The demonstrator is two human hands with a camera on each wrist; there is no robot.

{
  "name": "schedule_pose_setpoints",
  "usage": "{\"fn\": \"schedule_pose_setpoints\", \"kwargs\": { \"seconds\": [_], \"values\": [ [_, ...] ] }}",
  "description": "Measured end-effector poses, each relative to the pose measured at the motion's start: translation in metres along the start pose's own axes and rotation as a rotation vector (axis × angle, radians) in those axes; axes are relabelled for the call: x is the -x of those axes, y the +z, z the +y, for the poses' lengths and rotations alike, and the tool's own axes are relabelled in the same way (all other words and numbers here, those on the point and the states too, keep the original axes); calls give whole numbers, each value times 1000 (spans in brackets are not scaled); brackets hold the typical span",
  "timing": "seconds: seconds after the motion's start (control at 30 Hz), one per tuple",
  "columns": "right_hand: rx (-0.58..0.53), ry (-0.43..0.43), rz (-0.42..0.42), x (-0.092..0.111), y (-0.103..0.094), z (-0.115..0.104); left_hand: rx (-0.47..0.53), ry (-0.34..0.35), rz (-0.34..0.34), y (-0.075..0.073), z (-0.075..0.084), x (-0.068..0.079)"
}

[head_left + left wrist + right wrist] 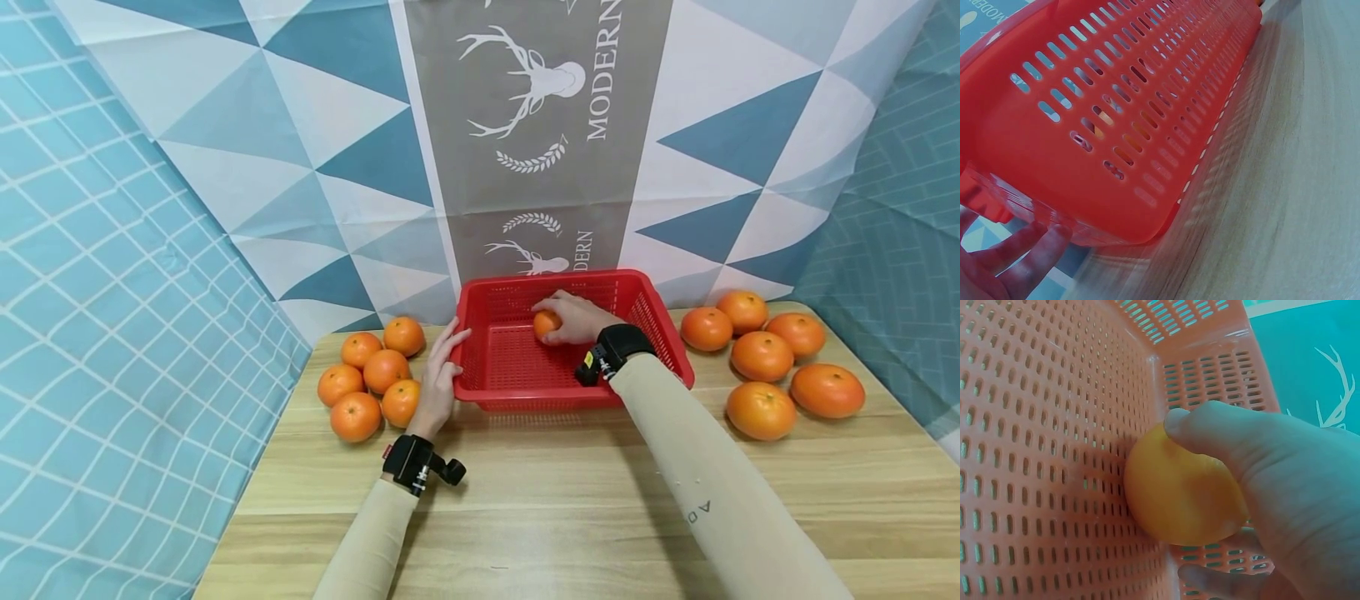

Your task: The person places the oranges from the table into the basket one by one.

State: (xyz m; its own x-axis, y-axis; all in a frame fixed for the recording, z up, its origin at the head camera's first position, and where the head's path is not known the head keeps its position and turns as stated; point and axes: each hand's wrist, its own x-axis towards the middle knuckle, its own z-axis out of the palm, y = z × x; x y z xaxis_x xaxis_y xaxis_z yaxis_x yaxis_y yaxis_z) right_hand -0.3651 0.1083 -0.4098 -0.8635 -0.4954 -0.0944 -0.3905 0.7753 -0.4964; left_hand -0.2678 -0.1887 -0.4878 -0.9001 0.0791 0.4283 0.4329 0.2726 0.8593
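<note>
Inside the red perforated basket (517, 371), my right hand (573, 319) grips an orange (547, 323). In the right wrist view the thumb and fingers curl round that orange (1182, 487), which sits low against the slotted basket floor (1054, 462). My left hand (438, 375) is at the basket's left end, its fingers extended along the rim. The left wrist view has the fingertips (1054, 240) touching the basket's end wall, with the slotted long side (1116, 94) beside them.
Several oranges (386, 370) cluster on the wooden table (525, 500) left of the basket, close to the left hand. To the right lie several larger, orange-coloured fruits (761, 357). A patterned cloth (360, 167) hangs behind the basket.
</note>
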Motion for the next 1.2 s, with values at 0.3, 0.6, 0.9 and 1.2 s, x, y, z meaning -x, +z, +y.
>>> {"fn": "schedule_pose_setpoints", "kwargs": {
  "seconds": [0.3,0.6,0.9,1.2],
  "values": [
    [5,-22,18,-2,-13,-6,-27,-3,-3,-1,4,0],
    [113,-103,68,-4,-31,-29,6,-15,1,-1,0,0],
    [114,-82,108,2,-42,-43,15,-25,-12,-1,1,-1],
    [101,-77,115,6,-50,-43,-17,-5,-4,-1,3,2]
  ]
}}
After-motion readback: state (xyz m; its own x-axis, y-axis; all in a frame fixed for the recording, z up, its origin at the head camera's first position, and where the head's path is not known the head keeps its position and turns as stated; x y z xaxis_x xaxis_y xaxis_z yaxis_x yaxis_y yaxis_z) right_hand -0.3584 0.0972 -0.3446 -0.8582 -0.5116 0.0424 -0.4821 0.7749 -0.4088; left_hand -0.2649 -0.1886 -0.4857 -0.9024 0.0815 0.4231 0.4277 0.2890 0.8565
